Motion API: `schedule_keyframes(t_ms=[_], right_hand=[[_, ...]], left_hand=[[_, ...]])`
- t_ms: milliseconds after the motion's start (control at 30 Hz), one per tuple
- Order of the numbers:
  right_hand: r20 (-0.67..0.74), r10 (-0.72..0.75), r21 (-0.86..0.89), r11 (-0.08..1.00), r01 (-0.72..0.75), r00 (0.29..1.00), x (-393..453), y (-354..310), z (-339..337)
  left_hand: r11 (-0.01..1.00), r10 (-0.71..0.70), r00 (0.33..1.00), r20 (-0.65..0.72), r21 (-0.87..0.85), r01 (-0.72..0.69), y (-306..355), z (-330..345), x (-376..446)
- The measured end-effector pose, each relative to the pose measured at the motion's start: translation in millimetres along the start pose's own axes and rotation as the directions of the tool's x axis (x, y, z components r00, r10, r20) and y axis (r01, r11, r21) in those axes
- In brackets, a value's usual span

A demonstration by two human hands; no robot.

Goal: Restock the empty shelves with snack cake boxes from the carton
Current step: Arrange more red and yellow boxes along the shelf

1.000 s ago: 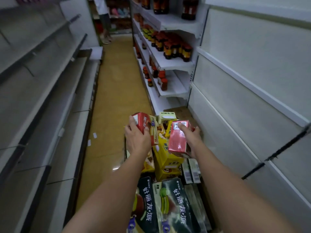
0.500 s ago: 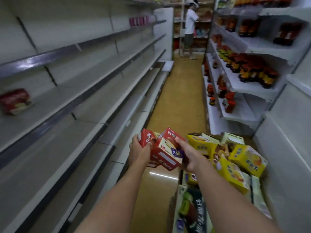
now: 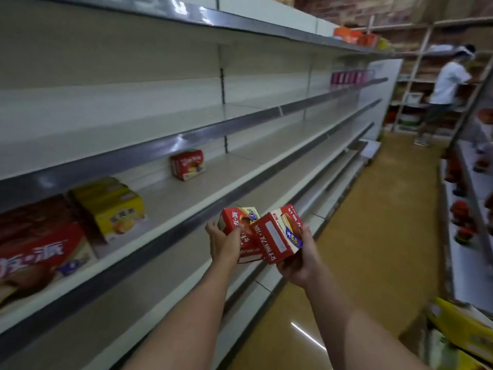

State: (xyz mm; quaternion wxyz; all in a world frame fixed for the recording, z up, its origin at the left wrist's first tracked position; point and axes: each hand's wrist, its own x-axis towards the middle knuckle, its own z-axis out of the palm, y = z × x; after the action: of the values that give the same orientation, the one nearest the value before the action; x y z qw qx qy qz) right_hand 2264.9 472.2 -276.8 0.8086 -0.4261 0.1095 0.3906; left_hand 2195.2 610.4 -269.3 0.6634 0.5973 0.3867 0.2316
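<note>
A: Dim, even indoor light; a thin bright streak of glare lies on the floor [image 3: 309, 336], below and right of the right hand [image 3: 298, 259].

B: Sharpness?

A: Motion blur smears the boxes [image 3: 40, 249] far left of the left hand [image 3: 224, 243], and the bottles [image 3: 462, 217] far right. Print on the held boxes [image 3: 277, 237] reads fairly clearly.

B: Distortion?

A: Wide-angle bending curves the shelf edges [image 3: 213, 129] above the hands. The distant person [image 3: 445, 86] is soft.

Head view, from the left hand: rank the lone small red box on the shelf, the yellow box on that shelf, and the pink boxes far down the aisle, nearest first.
From the left hand:
1. Lone small red box, on the shelf above the hand.
2. Yellow box, same shelf, further left; close to the first, so barely separable.
3. Pink boxes, higher shelf, far end.
</note>
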Motion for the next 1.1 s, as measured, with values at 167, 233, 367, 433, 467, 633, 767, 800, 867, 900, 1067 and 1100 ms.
schedule_keyframes(t_ms=[167,233,367,433,467,633,767,800,867,900,1067,1100], right_hand=[[0.145,0.048,-0.058,0.998,-0.040,0.988,21,15,70],[0.167,0.070,-0.096,0.994,-0.054,0.983,32,19,91],[0.202,0.089,-0.091,0.993,-0.072,0.975,51,23,120],[0.188,0.080,-0.070,0.995,-0.068,0.979,65,22,133],[0.170,0.069,-0.059,0.996,-0.060,0.983,76,22,138],[0.061,0.017,-0.065,0.998,-0.013,0.998,125,6,156],[-0.014,-0.026,-0.120,0.993,0.024,1.000,176,-33,159],[-0.062,-0.047,-0.125,0.991,0.039,0.997,189,-45,159],[-0.149,-0.100,-0.147,0.986,0.078,0.984,209,-67,158],[-0.193,-0.123,-0.173,0.981,0.090,0.973,218,-79,157],[-0.318,-0.195,-0.351,0.933,0.075,0.928,262,-119,149],[-0.310,-0.197,-0.387,0.920,0.066,0.930,268,-123,147]], left_hand=[[0.987,-0.088,0.995,-0.038,-0.137,0.082,21,-57,45],[0.974,-0.121,0.991,0.050,-0.187,0.129,31,-71,59],[0.974,-0.130,0.984,0.119,-0.171,0.149,47,-89,84],[0.982,-0.085,0.995,0.057,-0.161,0.094,51,-92,97],[0.986,-0.072,0.997,0.008,-0.149,0.072,52,-92,104],[0.964,-0.185,0.978,-0.098,-0.214,0.160,56,-90,137],[0.951,-0.162,0.971,-0.177,-0.290,0.106,62,-79,166],[0.960,-0.137,0.968,-0.211,-0.270,0.077,65,-73,172],[0.977,-0.077,0.955,-0.286,-0.211,0.015,70,-61,181],[0.979,-0.051,0.943,-0.329,-0.204,-0.018,72,-53,184],[0.966,0.025,0.905,-0.425,-0.223,-0.132,80,-21,201],[0.961,0.025,0.901,-0.434,-0.239,-0.141,81,-15,203]])
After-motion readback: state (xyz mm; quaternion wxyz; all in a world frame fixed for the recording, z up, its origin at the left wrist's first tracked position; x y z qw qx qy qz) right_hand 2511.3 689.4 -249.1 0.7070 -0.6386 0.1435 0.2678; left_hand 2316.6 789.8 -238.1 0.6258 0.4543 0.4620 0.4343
